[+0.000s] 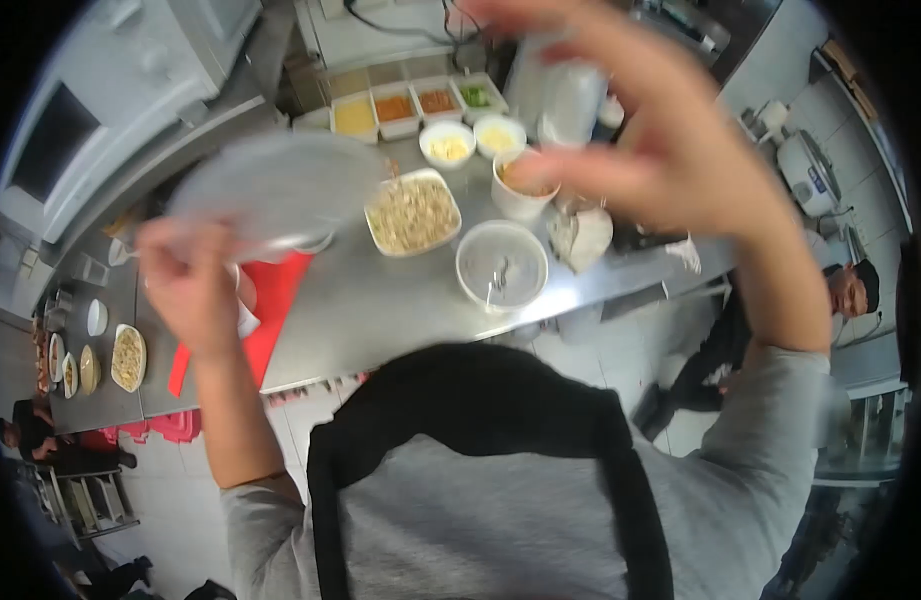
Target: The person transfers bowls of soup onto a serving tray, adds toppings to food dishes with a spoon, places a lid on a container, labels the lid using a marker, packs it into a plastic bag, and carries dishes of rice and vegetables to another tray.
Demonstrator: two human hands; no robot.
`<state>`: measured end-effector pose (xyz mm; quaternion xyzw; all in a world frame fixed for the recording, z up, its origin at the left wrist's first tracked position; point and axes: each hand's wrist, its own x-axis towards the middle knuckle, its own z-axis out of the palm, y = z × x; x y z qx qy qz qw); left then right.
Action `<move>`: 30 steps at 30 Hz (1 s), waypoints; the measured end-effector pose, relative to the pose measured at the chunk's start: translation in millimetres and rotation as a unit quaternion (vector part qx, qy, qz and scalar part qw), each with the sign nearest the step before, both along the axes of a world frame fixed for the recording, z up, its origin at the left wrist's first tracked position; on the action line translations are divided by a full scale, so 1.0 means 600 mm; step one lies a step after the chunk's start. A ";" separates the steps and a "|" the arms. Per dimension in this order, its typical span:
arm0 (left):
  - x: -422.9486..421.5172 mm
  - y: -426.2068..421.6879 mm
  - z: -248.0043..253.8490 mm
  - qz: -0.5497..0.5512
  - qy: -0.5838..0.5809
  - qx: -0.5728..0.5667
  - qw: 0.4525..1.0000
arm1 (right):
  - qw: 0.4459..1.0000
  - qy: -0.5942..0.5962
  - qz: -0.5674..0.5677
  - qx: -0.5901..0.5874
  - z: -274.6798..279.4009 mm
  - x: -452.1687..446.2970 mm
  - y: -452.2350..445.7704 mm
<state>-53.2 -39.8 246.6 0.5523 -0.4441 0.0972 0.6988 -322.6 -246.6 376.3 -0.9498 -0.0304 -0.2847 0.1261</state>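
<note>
The left hand pinches the near edge of a blurred lid, raised above the counter and veiling part of it; a red sheet lies beneath that hand; the right hand is up, thumb and fingers spread, the thumb overlapping a tub in view; between the hands sit a filled dish and a clear-topped bowl; two small bowls and trays stand farther back.

Motion blurs a clear lid at ten o'clock, the left hand at nine, and the right hand between one and two, its thumb hiding part of a white tub.
</note>
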 end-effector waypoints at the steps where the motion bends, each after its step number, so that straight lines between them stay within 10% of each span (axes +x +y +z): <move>1: -0.037 -0.006 0.005 0.058 -0.112 0.050 0.991 | 0.998 0.007 0.062 0.001 -0.010 0.027 0.020; 3: -0.090 -0.027 0.010 -0.132 -0.167 -0.026 0.977 | 0.987 0.089 0.130 -0.040 -0.024 0.059 0.057; 5: -0.095 -0.019 0.030 -0.090 -0.309 -0.006 0.947 | 0.968 0.028 0.217 -0.121 -0.023 0.072 0.055; 9: -0.083 0.052 0.012 0.043 -0.159 -0.097 0.982 | 0.903 -0.285 0.123 -0.298 0.136 0.093 -0.036; 10: -0.068 0.088 0.002 0.073 -0.115 -0.098 0.986 | 0.931 -0.337 0.066 -0.124 0.170 0.086 -0.059; 11: -0.053 0.128 -0.017 0.134 -0.087 -0.097 0.982 | 0.842 -0.434 0.013 -0.320 0.239 0.083 -0.108; 13: -0.038 0.203 -0.051 0.248 -0.006 -0.097 0.964 | 0.819 -0.554 0.010 -0.150 0.337 0.084 -0.160; 15: -0.036 0.259 -0.071 0.341 0.064 -0.115 0.931 | 0.817 -0.572 0.015 -0.066 0.413 0.102 -0.219; 21: -0.054 0.311 -0.095 0.432 0.041 -0.126 0.892 | 0.744 -0.587 -0.085 -0.309 0.526 0.238 -0.290; 30: -0.071 0.339 -0.120 0.461 0.057 -0.130 0.876 | 0.826 -0.300 -0.278 -0.388 0.473 0.357 -0.424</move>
